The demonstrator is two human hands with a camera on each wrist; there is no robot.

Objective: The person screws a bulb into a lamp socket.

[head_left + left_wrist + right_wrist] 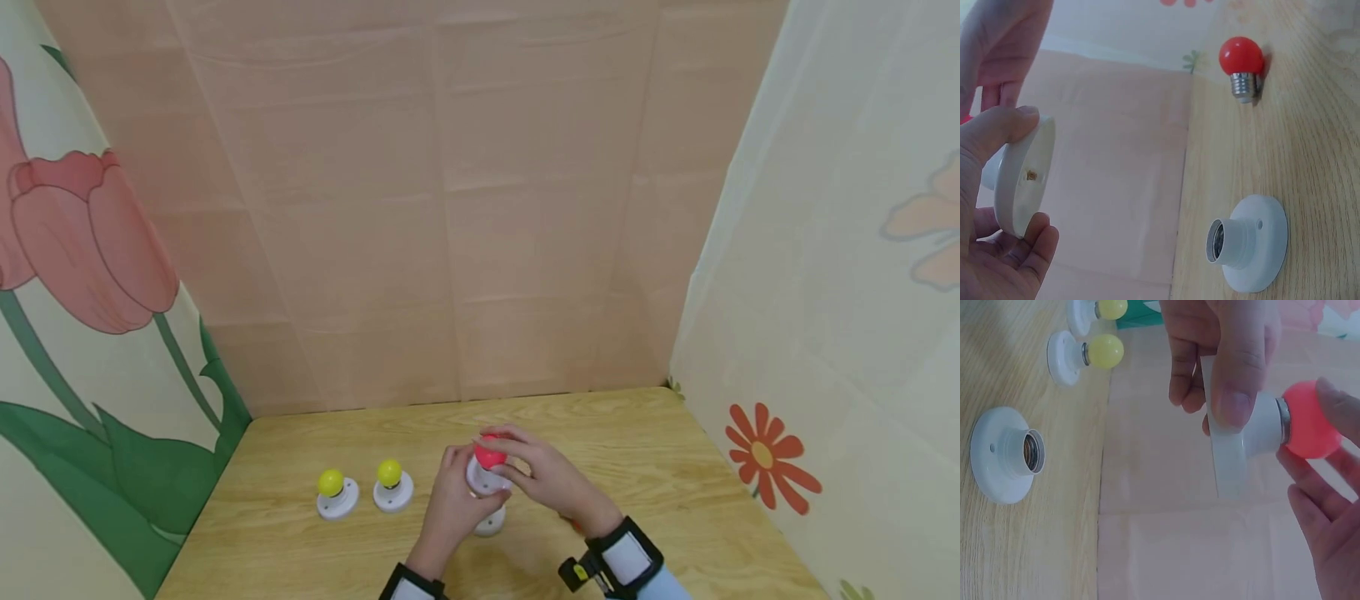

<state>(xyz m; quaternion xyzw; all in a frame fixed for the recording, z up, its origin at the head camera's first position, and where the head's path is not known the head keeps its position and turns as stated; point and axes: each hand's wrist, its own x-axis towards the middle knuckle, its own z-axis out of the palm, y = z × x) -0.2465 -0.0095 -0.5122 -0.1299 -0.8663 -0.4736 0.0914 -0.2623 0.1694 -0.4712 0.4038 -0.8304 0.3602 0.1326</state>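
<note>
My left hand point(452, 504) grips a white round lamp holder point(1227, 464) by its base, thumb on one face and fingers round the rim. The holder is raised off the table and tilted, its hollow underside facing the left wrist camera. A red bulb point(1311, 419) sits in its socket, with a thin band of metal showing at the collar. My right hand point(553, 477) holds this bulb's globe between thumb and fingers. Below the hands, a second white lamp holder point(1254, 244) stands on the table with its socket open and no bulb in it.
Another red bulb point(1241, 57) lies loose on the wooden table point(660, 467), mostly hidden behind the right wrist in the head view. To the left stand two white holders with yellow bulbs, a left one point(330, 483) and a right one point(389, 473). Cloth-covered walls enclose the table.
</note>
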